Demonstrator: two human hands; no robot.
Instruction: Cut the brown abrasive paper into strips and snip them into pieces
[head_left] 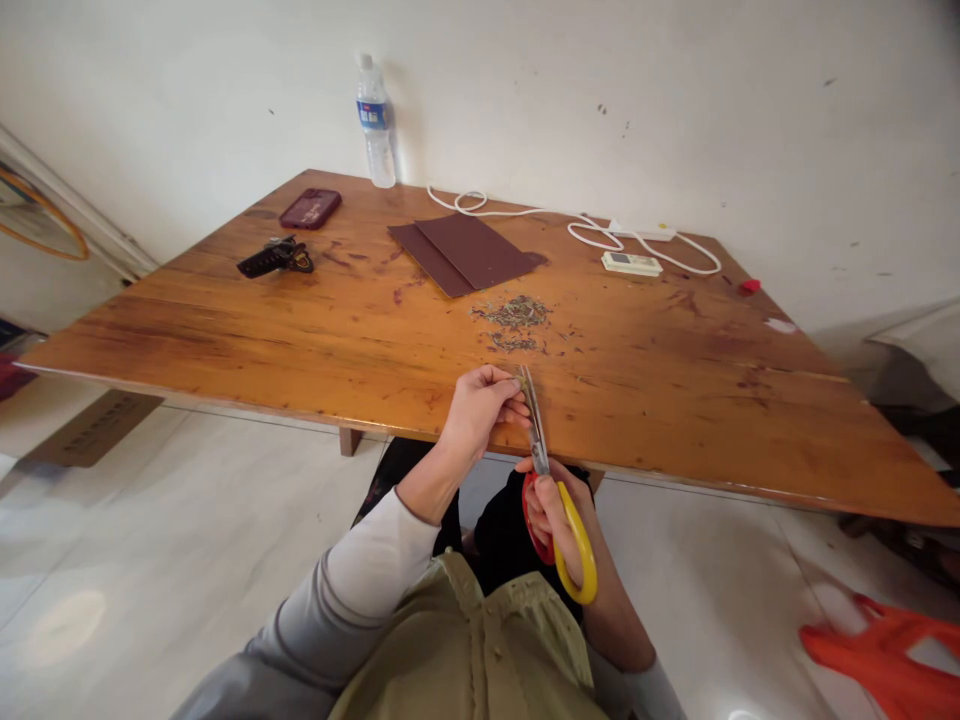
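My right hand (559, 510) is closed around the scissors (574, 550), which have one yellow and one red handle loop. Their blades point away from me, over the table's near edge, and stand slightly apart. Just left of the blade tips, my left hand (487, 400) pinches a small greenish-brown scrap (520, 382); its exact kind is too small to make out. Beyond the blades, a loose pile of short dry clippings (517, 312) lies on the wooden table (360, 345).
Behind the pile lie dark brown sheets (472, 252). A phone (310, 208), a black strap-like item (275, 257) and a water bottle (376, 125) are at left. A white cable, a power strip (641, 231) and a pale remote (631, 264) occupy the back right.
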